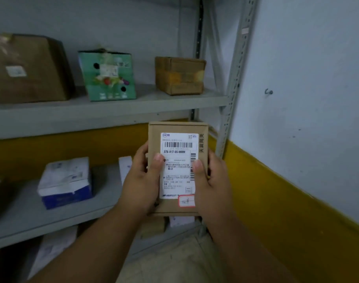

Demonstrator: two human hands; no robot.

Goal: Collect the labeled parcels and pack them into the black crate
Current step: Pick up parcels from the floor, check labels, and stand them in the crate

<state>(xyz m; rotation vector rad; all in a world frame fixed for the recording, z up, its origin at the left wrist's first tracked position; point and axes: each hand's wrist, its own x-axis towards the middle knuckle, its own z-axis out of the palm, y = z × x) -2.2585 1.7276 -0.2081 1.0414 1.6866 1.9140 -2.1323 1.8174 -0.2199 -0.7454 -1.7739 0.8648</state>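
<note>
A small flat cardboard parcel [177,127] with a white shipping label facing me is held up in front of the shelves. My left hand [141,184] grips its left edge, thumb lying on the label. My right hand [210,184] grips the right edge, thumb also on the label. The black crate is not in view.
A grey metal shelf unit [113,107] stands ahead. Its upper shelf carries a large brown box [29,68], a green carton [107,75] and a taped brown box [179,75]. The lower shelf holds a blue-and-white parcel [65,181]. A white and yellow wall [307,119] is at right.
</note>
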